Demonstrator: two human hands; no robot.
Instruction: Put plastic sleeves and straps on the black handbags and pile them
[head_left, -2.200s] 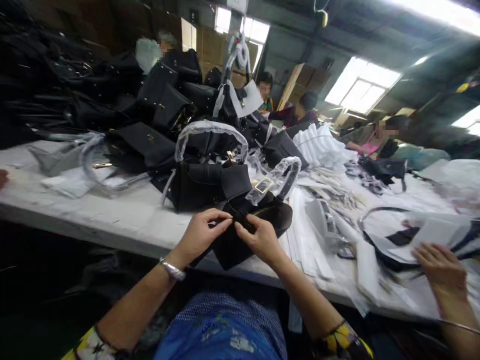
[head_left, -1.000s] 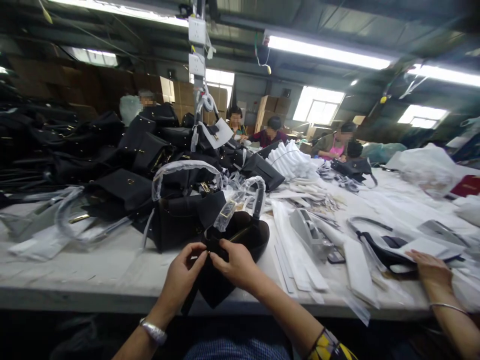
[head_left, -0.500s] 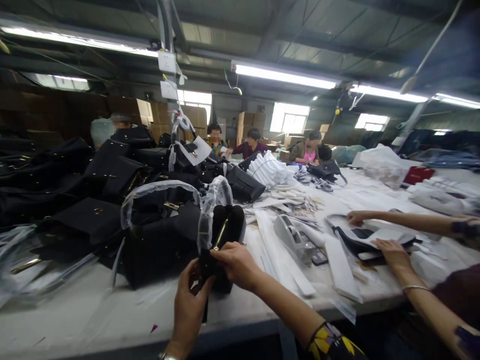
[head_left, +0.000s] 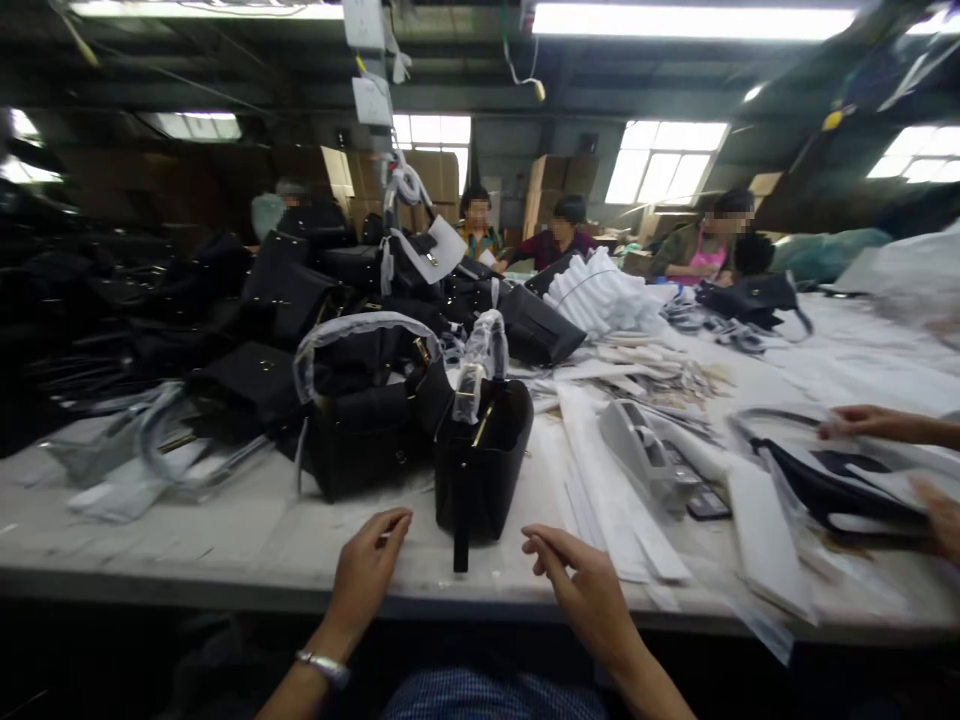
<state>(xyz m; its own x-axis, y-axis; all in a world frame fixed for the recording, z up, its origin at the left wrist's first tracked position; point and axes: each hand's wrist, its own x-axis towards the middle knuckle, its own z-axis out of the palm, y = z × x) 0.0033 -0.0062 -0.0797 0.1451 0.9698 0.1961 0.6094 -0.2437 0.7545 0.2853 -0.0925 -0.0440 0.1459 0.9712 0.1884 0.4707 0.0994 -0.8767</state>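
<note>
In the head view a black bag [head_left: 480, 470] stands upright on its flat base near the front edge of the desk [head_left: 247, 540], straight ahead of the person. It keeps its own balance, so no hand needs to steady it. Its mouth gapes open at the top. The handle [head_left: 480, 365] rises above it wrapped in clear film, probably to keep the hardware from scuffing. A narrow strap [head_left: 460, 545] hangs down the bag's front to the desk.

The left hand [head_left: 367, 570] lies left of the bag and the right hand [head_left: 581, 585] right of it. Both are open and empty, with fingers loosely curled. The fingertips come just beside the bag's base without clearly touching it. A bracelet [head_left: 322, 668] sits on the left wrist.

Touching the bag's left side is a second bag [head_left: 360, 430], its handle wrapped in the same way. Behind and left of the bag, a heap of black bags [head_left: 285, 290] is piled loosely. To the bag's right lie white strips [head_left: 600, 480] and a tape dispenser [head_left: 645, 450], within the right hand's reach. Behind and right of the bag sits a white stack [head_left: 600, 295]. Well to the bag's right, a co-worker's hand [head_left: 855, 422] rests on a dark piece among white sheets.
</note>
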